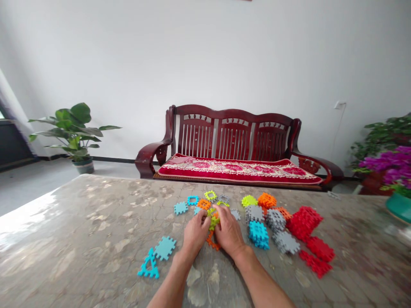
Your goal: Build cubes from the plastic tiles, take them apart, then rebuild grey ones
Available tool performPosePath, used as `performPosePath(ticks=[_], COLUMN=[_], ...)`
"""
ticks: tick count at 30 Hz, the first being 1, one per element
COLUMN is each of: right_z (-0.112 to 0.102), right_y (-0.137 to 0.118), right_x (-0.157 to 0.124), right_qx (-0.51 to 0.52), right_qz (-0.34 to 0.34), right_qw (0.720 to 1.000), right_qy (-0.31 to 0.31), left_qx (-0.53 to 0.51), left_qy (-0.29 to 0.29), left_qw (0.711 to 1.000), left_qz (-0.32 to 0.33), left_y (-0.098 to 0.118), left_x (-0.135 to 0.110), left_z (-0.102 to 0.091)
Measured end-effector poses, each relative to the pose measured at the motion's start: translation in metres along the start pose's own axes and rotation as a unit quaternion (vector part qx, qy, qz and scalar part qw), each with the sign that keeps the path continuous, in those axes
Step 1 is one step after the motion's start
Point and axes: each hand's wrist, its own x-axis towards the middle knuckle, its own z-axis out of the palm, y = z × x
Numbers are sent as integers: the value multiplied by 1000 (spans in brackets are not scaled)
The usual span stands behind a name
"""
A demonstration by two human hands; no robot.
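Your left hand (pixel 197 230) and right hand (pixel 229 231) seem closed around a lime-green, notched plastic piece (pixel 214 221), apparently joining it; next calls for alignment, then even pressure.

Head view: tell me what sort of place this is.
Probably a living room in a home: it has a long carved wooden bench with a backrest, a leafy potted plant at the left, and colourful toy pieces spread out.

The left hand (pixel 196 231) and right hand (pixel 228 231) are bare; so are the wrists (pixel 184 256). The forearms (pixel 169 283), uncovered, taper.
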Motion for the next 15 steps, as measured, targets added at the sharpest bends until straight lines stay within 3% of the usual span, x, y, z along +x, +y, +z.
performPosePath(ticks=[9,15], right_z=[-7,-36], right_y=[2,-6], right_x=[6,27], right_qx=[39,104], right_qz=[21,34], right_qw=[997,989], right_qy=[57,104], left_qx=[-70,-62], left_qy=[27,-2], left_qw=[997,998], left_qz=[30,24], left_y=[-10,-10], left_x=[5,6], left_z=[3,2])
